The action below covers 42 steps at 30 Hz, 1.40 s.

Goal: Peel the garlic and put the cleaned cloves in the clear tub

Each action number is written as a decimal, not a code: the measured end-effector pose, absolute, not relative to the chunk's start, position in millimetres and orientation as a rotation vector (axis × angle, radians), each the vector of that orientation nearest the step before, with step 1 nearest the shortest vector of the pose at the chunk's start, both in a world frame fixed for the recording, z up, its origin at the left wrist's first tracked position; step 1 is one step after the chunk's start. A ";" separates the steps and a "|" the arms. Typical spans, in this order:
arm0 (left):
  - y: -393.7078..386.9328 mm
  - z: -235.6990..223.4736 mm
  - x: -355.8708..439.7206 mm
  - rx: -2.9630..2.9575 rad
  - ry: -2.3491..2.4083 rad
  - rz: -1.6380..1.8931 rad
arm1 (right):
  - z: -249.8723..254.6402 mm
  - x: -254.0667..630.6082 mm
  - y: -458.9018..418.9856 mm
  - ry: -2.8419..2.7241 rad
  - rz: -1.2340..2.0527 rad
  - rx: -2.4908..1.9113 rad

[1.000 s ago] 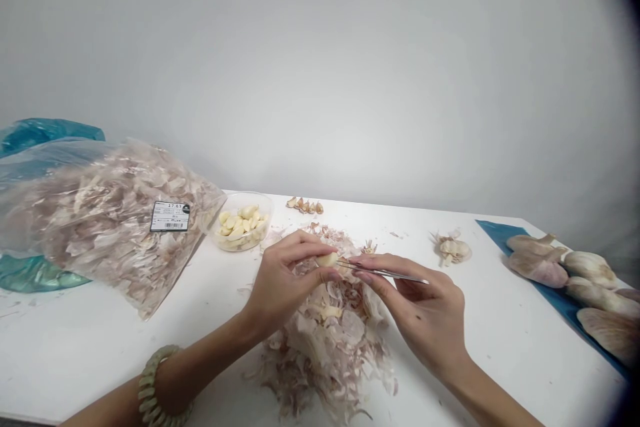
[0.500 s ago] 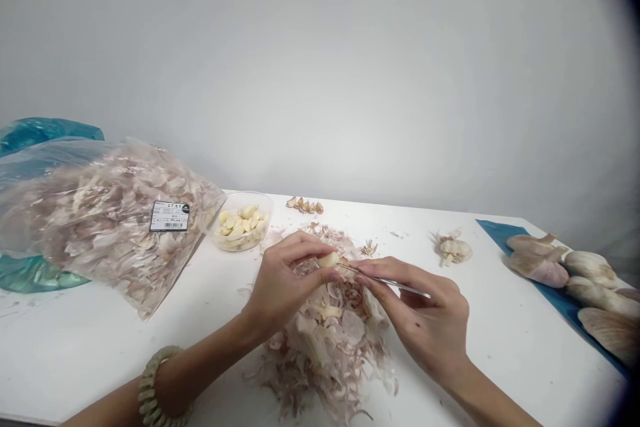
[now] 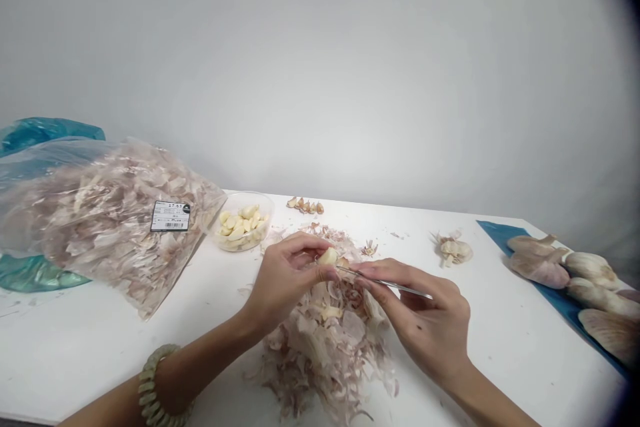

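Observation:
My left hand (image 3: 287,280) pinches a pale garlic clove (image 3: 329,256) between thumb and fingers, above a heap of garlic skins (image 3: 335,347). Closed round a thin metal tool, my right hand (image 3: 425,313) holds it like a pen. The tool (image 3: 395,285) looks like a slim knife, and its tip meets the clove's right end, where a brownish bit shows. Whether that bit is still joined to the clove I cannot make out.
A clear tub (image 3: 243,243) holds peeled cloves. Left of it lies a labelled bag of skins (image 3: 115,213). Several unpeeled cloves (image 3: 305,205) sit at the back. A partly broken garlic bulb (image 3: 453,250) and whole bulbs (image 3: 590,270) on blue plastic (image 3: 500,237) are at right.
The clove has turned slightly in my left fingers, and the left thumb has shifted a little. My right hand with the tool has barely moved.

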<state>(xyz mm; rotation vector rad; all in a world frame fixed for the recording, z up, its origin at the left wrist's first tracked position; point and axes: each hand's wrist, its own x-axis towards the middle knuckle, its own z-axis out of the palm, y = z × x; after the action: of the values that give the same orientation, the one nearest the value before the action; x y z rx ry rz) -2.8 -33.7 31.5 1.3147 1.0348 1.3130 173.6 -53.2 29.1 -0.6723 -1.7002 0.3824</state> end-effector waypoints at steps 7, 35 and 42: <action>-34.1 31.2 -3.9 1.172 0.976 1.198 | 27.9 173.5 -53.5 -1.715 0.355 -0.668; -33.1 29.8 -4.5 1.119 0.901 1.162 | 29.9 172.6 -52.3 -1.685 0.428 -0.683; -34.3 32.2 -2.9 1.112 0.934 1.164 | 27.9 173.4 -51.9 -1.706 0.430 -0.684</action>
<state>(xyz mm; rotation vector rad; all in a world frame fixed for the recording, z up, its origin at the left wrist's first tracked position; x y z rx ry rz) -2.9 -34.3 32.2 1.1125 0.9338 1.1643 173.4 -51.9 27.9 -0.6842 -1.7061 0.4304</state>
